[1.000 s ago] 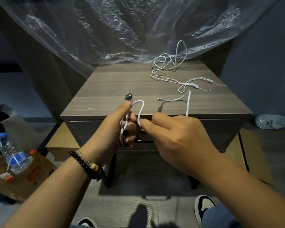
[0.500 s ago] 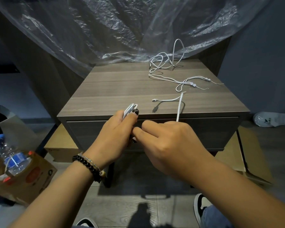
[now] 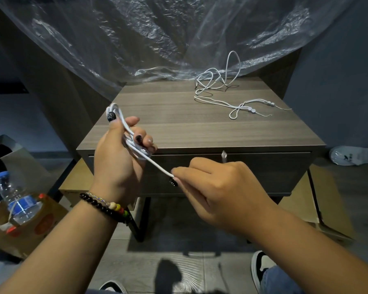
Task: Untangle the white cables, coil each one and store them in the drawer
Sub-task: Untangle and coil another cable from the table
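My left hand [image 3: 117,160] grips a white cable [image 3: 128,134] wound in several loops over its fingers, in front of the nightstand's left front corner. A short straight tail of that cable runs down-right to my right hand [image 3: 217,187], which pinches it at the fingertips; the plug end pokes up behind the right knuckles. Other white cables [image 3: 225,90] lie loose and tangled at the back right of the wooden nightstand top [image 3: 179,124]. The drawer [image 3: 263,168] under the top is closed.
Clear plastic sheeting [image 3: 157,35] hangs over the back of the nightstand. A cardboard box with a water bottle [image 3: 17,200] sits on the floor at left, flat cardboard [image 3: 327,204] lies under the stand, and a white slipper [image 3: 353,154] is at right.
The cable's free length has come off the nightstand top onto the coil. My left hand rose and turned with the loops; my right hand moved right, drawing the tail taut.
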A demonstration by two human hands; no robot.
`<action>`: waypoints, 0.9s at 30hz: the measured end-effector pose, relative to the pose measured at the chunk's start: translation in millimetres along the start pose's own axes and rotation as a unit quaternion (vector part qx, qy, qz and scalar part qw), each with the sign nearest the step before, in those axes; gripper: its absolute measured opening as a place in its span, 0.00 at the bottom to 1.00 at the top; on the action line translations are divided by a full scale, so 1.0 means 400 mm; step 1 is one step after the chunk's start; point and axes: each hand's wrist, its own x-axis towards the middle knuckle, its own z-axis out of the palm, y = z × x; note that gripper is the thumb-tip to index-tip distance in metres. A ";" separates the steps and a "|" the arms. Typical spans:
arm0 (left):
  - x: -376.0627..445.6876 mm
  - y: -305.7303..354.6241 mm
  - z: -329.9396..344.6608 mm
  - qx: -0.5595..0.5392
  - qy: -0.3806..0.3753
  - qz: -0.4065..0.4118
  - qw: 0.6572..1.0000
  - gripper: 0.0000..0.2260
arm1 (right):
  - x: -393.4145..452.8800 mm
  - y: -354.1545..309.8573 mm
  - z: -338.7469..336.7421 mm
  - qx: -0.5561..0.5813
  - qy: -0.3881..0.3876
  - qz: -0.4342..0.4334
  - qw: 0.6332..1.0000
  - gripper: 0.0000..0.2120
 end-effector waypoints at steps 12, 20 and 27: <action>0.006 0.041 -0.031 -0.199 -0.046 -0.120 0.972 0.14 | 0.014 0.035 -0.019 0.316 -0.109 0.168 0.927 0.08; -0.005 0.058 -0.020 -0.055 -0.070 -0.136 0.987 0.12 | 0.017 0.093 -0.044 0.361 -0.054 0.274 0.890 0.07; -0.030 0.022 0.012 0.182 -0.061 -0.128 0.973 0.10 | 0.019 0.079 -0.028 0.230 0.006 0.165 0.959 0.05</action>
